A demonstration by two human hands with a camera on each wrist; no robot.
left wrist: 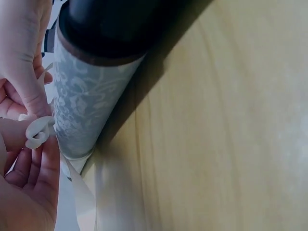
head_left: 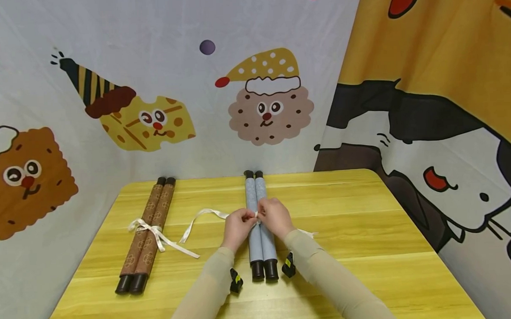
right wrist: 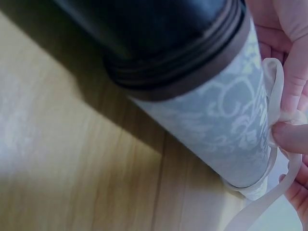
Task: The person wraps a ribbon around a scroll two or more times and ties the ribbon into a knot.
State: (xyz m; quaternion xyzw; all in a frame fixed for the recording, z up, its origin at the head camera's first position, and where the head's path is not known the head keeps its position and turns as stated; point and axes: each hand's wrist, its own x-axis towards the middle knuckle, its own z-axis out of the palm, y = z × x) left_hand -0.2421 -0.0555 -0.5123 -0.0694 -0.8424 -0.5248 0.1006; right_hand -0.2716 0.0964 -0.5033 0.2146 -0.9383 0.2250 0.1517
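A double-rolled blue scroll point(head_left: 255, 247) with pale floral patterning and black end knobs lies lengthwise on the table in the head view. A white ribbon point(head_left: 204, 212) goes round its middle, one tail curving out to the left, another showing past the right wrist. Over the scroll, the thumb and fingers of my left hand point(head_left: 238, 229) pinch the ribbon. My right hand point(head_left: 277, 219) pinches it too, its fingertips meeting the left ones. A small ribbon loop point(left wrist: 39, 132) stands at the fingertips in the left wrist view; another loop point(right wrist: 274, 86) shows in the right wrist view.
To the left lies a brown patterned double scroll point(head_left: 145, 250) with black knobs, tied by a white ribbon bow point(head_left: 144, 226). The yellow wood-grain table point(head_left: 348, 278) ends at a cartoon-printed cloth point(head_left: 213, 161) behind.
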